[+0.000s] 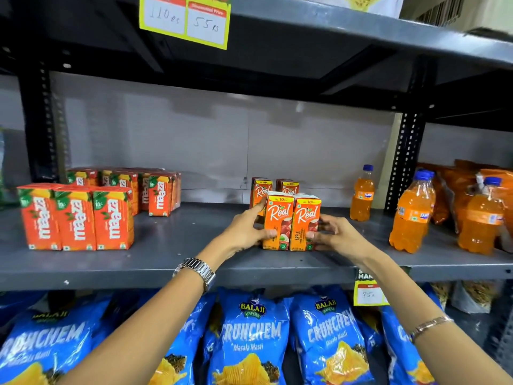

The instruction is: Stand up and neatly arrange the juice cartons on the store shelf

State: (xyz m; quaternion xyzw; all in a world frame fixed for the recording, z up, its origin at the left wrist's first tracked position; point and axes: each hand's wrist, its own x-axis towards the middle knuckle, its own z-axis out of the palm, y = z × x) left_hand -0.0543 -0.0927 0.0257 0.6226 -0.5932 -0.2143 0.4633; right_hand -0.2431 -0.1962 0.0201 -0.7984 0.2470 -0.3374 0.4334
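Bare hands (244,232) clasp two boxy (glossy) cartons (291,223).

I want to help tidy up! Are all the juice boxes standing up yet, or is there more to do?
Nearly done. The Maaza cartons already stand upright in rows on the shelf. The left hand and right hand are squeezing the two front Real cartons together. Two more Real cartons stand behind. No carton appears to be lying down; only straightening that group looks left.

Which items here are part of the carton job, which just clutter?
Job: Real cartons, Maaza cartons, left hand, right hand.
Clutter: Fanta bottles, chip bags, price tag, orange snack packs.
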